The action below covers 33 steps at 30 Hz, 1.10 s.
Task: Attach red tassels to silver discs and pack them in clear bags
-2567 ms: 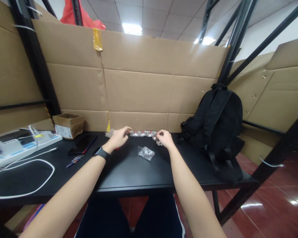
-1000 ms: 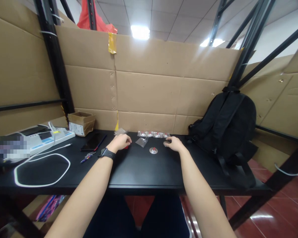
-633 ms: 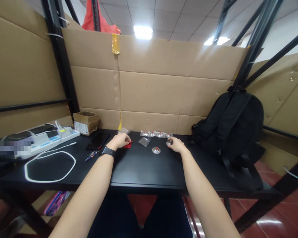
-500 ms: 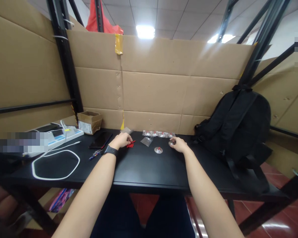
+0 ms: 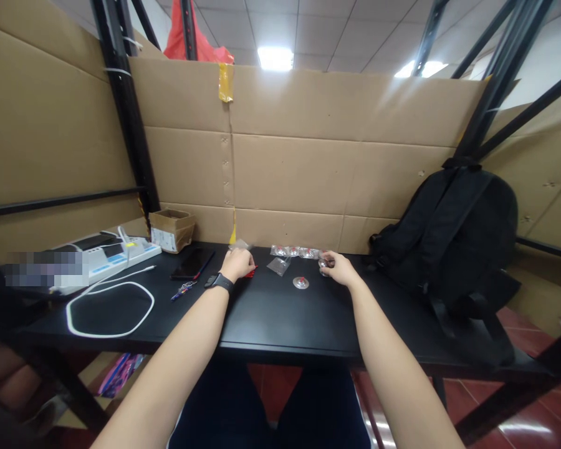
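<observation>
My left hand [image 5: 237, 264], with a dark watch on its wrist, is curled down over small red pieces [image 5: 251, 273] on the black table. Its fingertips are closed and mostly hidden, so what they pinch cannot be made out. Further right, my right hand [image 5: 338, 269] grips a clear round disc [image 5: 323, 264] by its edge between thumb and fingers, tilted up from the tabletop. Between the hands lies another clear disc [image 5: 301, 283] with a red part at its centre. Behind it is a small clear plastic bag [image 5: 279, 266]. Several clear packets [image 5: 293, 251] with red bits form a row at the back.
A black backpack [image 5: 462, 249] takes up the right side of the table [image 5: 266, 324]. To the left are a phone [image 5: 192, 264], keys [image 5: 184, 290], a white cable [image 5: 110, 335], a power strip [image 5: 138, 252] and a small open carton [image 5: 172, 231]. Cardboard walls [image 5: 290, 168] enclose the back.
The disc in my right hand has tipped up from a flatter position. My left hand has turned and now covers more of the red pieces. The view has shifted slightly.
</observation>
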{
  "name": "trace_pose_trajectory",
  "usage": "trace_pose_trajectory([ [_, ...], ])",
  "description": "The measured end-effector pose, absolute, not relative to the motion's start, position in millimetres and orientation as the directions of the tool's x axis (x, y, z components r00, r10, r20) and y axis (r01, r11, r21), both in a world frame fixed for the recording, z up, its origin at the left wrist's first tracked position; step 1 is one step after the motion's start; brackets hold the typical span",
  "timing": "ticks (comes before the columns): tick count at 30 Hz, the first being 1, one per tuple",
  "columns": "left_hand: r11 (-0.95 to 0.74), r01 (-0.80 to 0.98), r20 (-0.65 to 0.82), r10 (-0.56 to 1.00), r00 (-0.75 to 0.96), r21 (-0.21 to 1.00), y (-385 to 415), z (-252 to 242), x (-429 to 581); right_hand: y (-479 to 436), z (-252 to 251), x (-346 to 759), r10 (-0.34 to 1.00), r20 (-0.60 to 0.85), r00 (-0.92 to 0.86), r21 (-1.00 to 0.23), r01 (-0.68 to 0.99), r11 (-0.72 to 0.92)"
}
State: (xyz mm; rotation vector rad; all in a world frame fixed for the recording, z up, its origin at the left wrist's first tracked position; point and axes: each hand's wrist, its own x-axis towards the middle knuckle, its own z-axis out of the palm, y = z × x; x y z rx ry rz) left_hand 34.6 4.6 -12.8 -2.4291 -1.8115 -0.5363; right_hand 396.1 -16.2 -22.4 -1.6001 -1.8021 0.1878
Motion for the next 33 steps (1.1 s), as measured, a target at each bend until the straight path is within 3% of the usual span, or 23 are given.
trace_pose_trajectory([
  [6,-0.303,0.93,0.347,0.912,0.219,0.21,0,-11,42,-23,-9,375,0.877,0.48,-0.03,-0.64,0.672,0.373],
  [9,-0.417,0.83,0.472,0.854,0.218,0.37,-7,-2,54,-30,-1,362,0.863,0.504,-0.04,-0.689,0.584,0.429],
  [12,-0.571,0.619,0.571,0.788,0.23,0.539,-19,7,72,-39,5,345,0.845,0.528,-0.091,-0.733,0.454,0.507],
  [14,-0.614,0.524,0.598,0.769,0.228,0.59,-28,11,84,-45,8,333,0.831,0.543,-0.122,-0.754,0.367,0.546],
  [20,-0.62,0.549,0.605,0.759,0.241,0.56,-43,13,101,-56,10,308,0.811,0.55,-0.197,-0.784,0.213,0.583],
  [26,-0.583,0.657,0.601,0.763,0.239,0.478,-46,11,104,-56,6,302,0.809,0.556,-0.189,-0.788,0.188,0.586],
  [33,-0.603,0.624,0.615,0.752,0.238,0.497,-46,6,109,-56,4,298,0.792,0.584,-0.181,-0.768,0.193,0.611],
])
